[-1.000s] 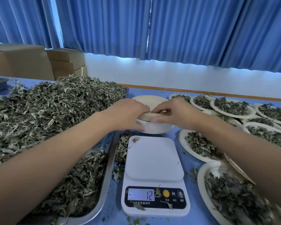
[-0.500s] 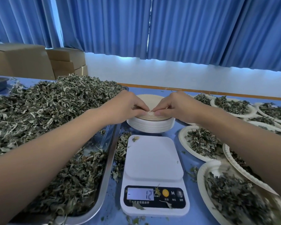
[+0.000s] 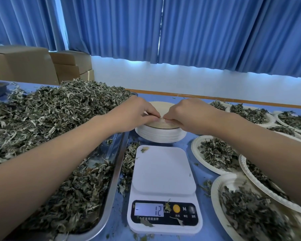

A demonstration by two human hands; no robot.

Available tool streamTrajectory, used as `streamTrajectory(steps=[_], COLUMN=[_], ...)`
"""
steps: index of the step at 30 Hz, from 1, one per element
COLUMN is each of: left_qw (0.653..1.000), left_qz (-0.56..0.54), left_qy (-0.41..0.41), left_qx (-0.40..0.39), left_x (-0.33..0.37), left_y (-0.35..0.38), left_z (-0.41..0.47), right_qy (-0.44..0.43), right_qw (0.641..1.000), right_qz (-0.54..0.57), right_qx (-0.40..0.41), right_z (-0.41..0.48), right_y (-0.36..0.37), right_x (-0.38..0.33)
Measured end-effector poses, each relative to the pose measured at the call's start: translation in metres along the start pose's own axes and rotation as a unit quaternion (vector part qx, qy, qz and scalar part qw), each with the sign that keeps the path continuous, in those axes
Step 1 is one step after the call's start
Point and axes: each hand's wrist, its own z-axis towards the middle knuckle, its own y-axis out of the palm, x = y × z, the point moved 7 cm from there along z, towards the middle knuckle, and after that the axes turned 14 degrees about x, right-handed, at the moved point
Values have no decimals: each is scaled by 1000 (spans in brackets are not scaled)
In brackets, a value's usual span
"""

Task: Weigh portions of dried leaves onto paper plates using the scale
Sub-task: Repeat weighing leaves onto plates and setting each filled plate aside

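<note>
Scale display (image 3: pixel 149 209) reading -12, left hand (image 3: pixel 131 115), right hand (image 3: pixel 189 114) pinching plate stack (image 3: pixel 161 135)

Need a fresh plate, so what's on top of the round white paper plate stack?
On the round white paper plate stack: the left hand and right hand, fingertips pinching its top plate's near edge. They hide both sides.

around the scale (image 3: pixel 163 169): plate stack (image 3: pixel 161 135) at twelve o'clock, leaf tray (image 3: pixel 117 162) at nine, filled plates (image 3: pixel 195 150) at three.
</note>
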Motion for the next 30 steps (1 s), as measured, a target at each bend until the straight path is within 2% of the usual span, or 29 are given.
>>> streamTrajectory(steps=[8,15,20,24,27,30], left_qw=[999,995,993,985,980,975], left_qz=[39,74,84,135,139,97], left_qy=[28,62,87,108,140,179], left_qx=[-6,-8,2,6,37,85], left_x=[13,22,28,33,42,58], left_y=[-2,-3,-11,-13,-20,-36], left_z=[1,2,5,5,-1,-15], right_qy=[-42,-65,-41,-5,22,19], right_qw=[994,991,993,993,987,975], right_qz=[-96,-117,-92,-47,14,83], right_qx=[-3,9,59,105,157,207], right_z=[-3,-5,-6,-5,-11,-24], right_y=[-2,-2,-9,-16,-33,-53], right_x=[-8,-11,-4,1,1,-7])
